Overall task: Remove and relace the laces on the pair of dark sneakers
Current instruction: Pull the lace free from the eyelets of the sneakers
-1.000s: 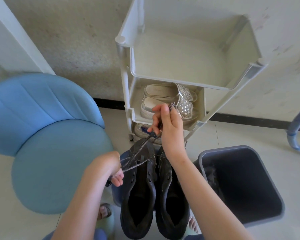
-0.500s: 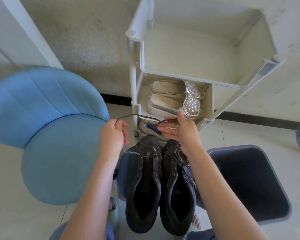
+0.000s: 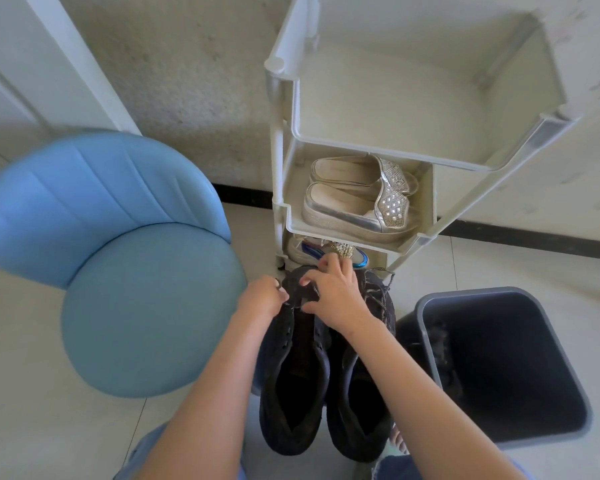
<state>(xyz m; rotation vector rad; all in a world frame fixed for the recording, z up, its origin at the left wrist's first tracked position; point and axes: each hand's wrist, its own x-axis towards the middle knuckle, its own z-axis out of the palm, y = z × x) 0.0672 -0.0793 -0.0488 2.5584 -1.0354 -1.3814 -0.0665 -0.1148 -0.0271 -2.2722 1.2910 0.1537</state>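
Two dark sneakers stand side by side in front of me, toes pointing away. The left sneaker point(image 3: 293, 382) has open eyelets with no lace through them. Over the front of the right sneaker point(image 3: 360, 393) a grey lace point(image 3: 380, 299) is still crossed. My left hand point(image 3: 262, 297) is at the left side of the left sneaker's toe end, fingers curled and pinching a thin dark lace end there. My right hand point(image 3: 338, 296) reaches across, with thumb and fingers curled round the front of the left sneaker. Most of the loose lace is hidden by my hands.
A blue padded chair point(image 3: 125, 271) stands to the left. A white shelf rack point(image 3: 360, 140) stands behind the sneakers, with silver slip-on shoes point(image 3: 354, 206) on its middle tier. A dark grey bin point(image 3: 499, 368) is close on the right. The floor is pale tile.
Both hands have dropped from holding the lace stretched in the air down to the toe end of the left sneaker. The camera has tilted and moved closer.
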